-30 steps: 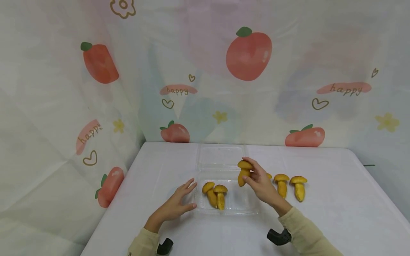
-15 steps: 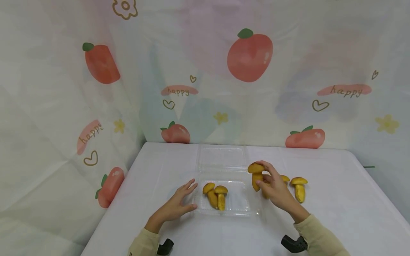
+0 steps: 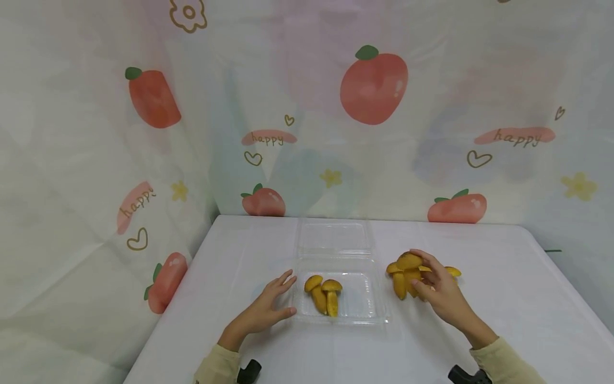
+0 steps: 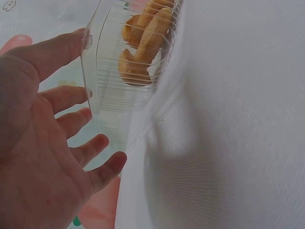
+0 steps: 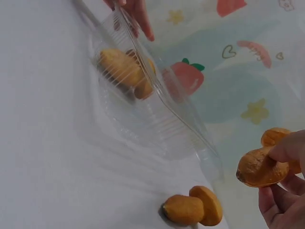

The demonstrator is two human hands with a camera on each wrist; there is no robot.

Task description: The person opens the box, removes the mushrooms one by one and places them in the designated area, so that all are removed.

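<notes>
My right hand (image 3: 441,296) pinches a yellow toy mushroom (image 3: 409,261) between thumb and fingers, above the table right of the clear plastic clamshell box (image 3: 357,317). Another mushroom (image 3: 399,285) lies on the table just left of the held one. Two mushrooms (image 3: 332,298) lie side by side in the box's left half. At the box's left side is my left hand (image 3: 261,309), fingers spread; in the left wrist view its thumb and a fingertip touch or nearly touch the box wall (image 4: 90,81). The right wrist view shows the held mushroom (image 5: 259,167) stem toward the camera.
The box's open lid (image 3: 333,237) lies flat behind its base. Partly behind my right hand, another mushroom (image 3: 452,271) lies on the white table (image 3: 527,298). A printed cloth (image 3: 307,160) hangs at the back and left.
My right hand has carried the held mushroom from over the box rightward and down, near the mushrooms on the table. The left hand and the two mushrooms in the box stay put.
</notes>
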